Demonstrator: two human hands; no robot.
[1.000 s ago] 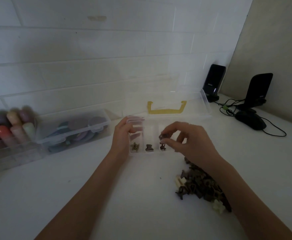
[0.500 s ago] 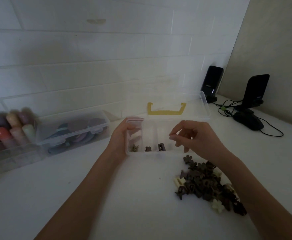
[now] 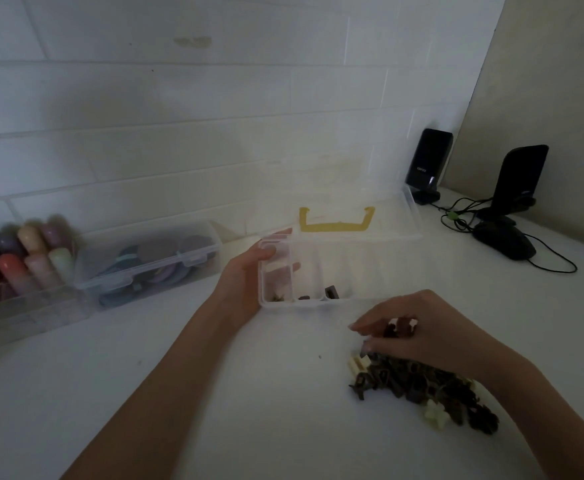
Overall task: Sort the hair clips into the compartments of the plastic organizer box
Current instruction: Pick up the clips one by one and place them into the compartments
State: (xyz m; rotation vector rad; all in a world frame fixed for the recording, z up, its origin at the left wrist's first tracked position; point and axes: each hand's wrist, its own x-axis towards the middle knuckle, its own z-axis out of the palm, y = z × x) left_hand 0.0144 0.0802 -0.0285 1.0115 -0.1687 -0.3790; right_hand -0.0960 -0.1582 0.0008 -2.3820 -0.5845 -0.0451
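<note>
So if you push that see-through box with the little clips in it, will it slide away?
Probably, which may be why the left hand holds its end. The organizer box looks like thin clear plastic with only a few clips inside, so likely light. The white tabletop looks smooth. Its low, wide shape should resist tipping.

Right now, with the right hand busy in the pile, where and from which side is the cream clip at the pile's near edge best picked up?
Pinch the cream clip across its body, from above and the near side. It lies exposed on the table at the edge of the pile of dark clips, which crowds its far side. The right hand is over the pile's far end.
</note>
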